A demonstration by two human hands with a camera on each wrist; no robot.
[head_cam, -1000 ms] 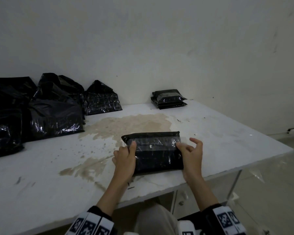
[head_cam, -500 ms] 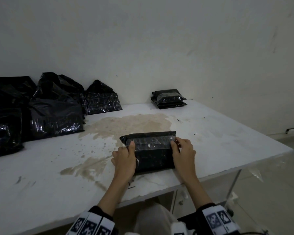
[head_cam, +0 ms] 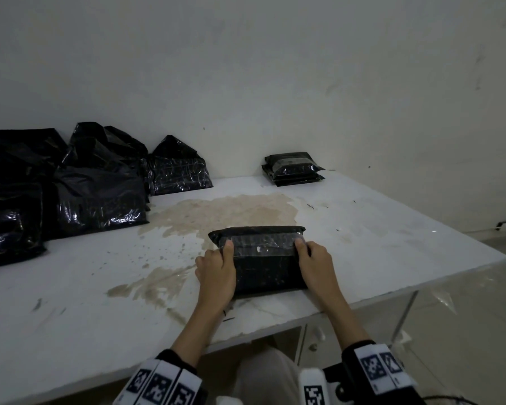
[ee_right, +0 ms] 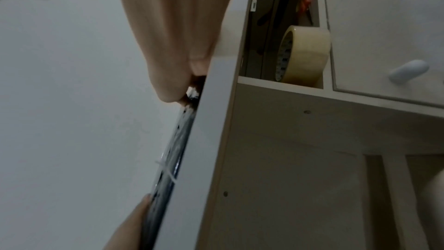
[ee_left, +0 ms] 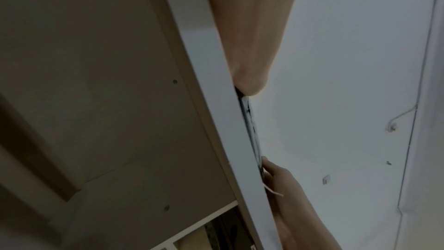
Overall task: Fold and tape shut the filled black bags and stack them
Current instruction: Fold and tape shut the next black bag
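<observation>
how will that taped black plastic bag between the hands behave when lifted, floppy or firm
The taped black plastic bag is probably fairly firm: it lies flat as a folded block. Its glossy film and clear tape look slippery. The left hand and right hand flank its ends, so a two-handed lift seems safest.

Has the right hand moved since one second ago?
Yes. The right hand has shifted left along the folded black bag, toward the brown stain on the table, and now grips the bag's right end.
</observation>
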